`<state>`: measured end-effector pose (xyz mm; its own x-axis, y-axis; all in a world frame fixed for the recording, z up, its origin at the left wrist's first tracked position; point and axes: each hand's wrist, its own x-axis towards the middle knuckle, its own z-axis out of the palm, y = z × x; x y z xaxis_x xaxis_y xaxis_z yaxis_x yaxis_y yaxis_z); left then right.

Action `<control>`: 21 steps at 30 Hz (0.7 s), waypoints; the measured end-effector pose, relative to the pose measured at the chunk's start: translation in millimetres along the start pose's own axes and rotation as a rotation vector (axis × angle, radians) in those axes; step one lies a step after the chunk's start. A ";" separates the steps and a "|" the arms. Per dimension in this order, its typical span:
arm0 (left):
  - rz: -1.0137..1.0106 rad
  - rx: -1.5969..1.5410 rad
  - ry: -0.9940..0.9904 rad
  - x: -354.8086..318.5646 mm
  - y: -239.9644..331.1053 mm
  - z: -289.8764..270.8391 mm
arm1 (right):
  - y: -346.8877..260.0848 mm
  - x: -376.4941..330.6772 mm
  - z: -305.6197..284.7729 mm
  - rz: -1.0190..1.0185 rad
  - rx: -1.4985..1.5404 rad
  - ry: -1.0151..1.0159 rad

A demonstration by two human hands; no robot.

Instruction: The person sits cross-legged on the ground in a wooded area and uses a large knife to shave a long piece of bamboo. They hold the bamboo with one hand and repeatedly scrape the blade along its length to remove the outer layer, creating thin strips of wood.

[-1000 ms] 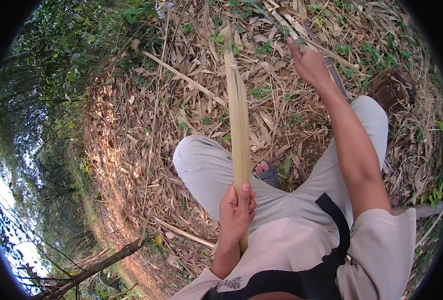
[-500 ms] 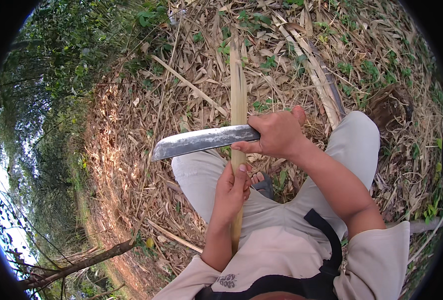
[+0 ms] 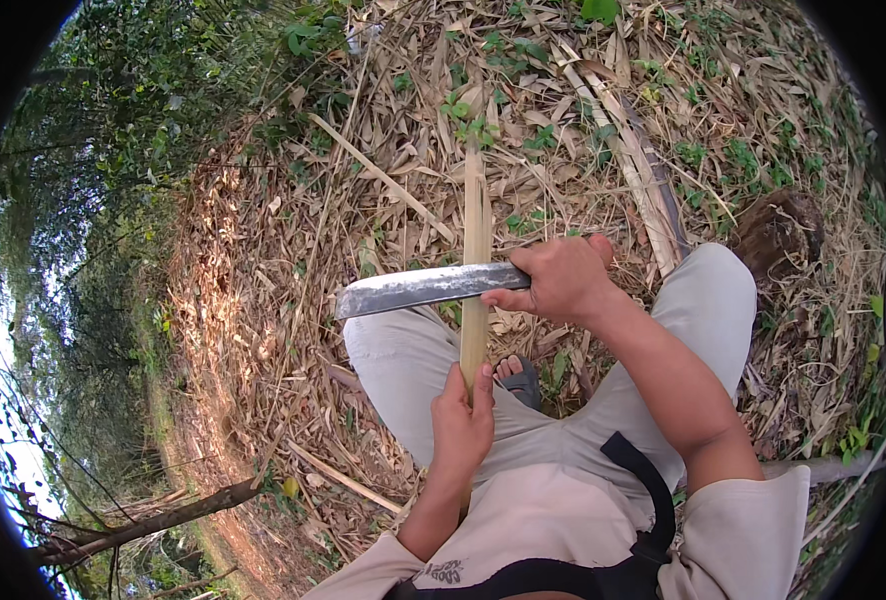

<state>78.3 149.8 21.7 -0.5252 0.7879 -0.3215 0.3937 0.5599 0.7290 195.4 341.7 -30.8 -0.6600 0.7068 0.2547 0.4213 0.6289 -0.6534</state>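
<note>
Outdoors, dry leaves (image 3: 413,140) lie beneath the machete (image 3: 413,291).

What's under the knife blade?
The pale strip crosses under the knife, showing either side; leaf litter and the left knee lie below. What the blade directly covers is hidden.

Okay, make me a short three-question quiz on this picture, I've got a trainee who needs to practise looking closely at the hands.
1. Which hand holds the broad, silver-and-dark-grey metal blade?
2. True or false: the blade points lengthwise along the long, pale yellow, flat strip.
3. Multiple choice: where does the left hand grip the strip?
A) At its far tip
B) Between the blade and the person's body
C) Beyond the blade, away from the body

Key:
1. The right hand.
2. False; it lies crosswise.
3. B.
</note>
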 end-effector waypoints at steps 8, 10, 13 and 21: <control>0.120 -0.069 -0.106 -23.2 3.0 -3.3 | 48.4 27.1 -4.7 0.493 0.273 0.077; -0.005 -0.295 -0.184 -3.4 -2.6 -8.8 | 33.5 24.8 2.6 0.556 0.367 0.020; -0.154 -0.437 -0.271 14.2 4.8 -16.4 | 40.3 29.3 13.0 0.677 0.425 0.071; -0.189 -0.421 -0.401 19.9 -7.2 -7.2 | 8.3 24.7 -4.7 0.726 1.173 0.109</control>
<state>59.5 159.5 14.4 -0.2001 0.7659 -0.6110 -0.0539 0.6141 0.7874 185.5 365.9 -26.5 -0.4456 0.8111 -0.3790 -0.1542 -0.4865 -0.8600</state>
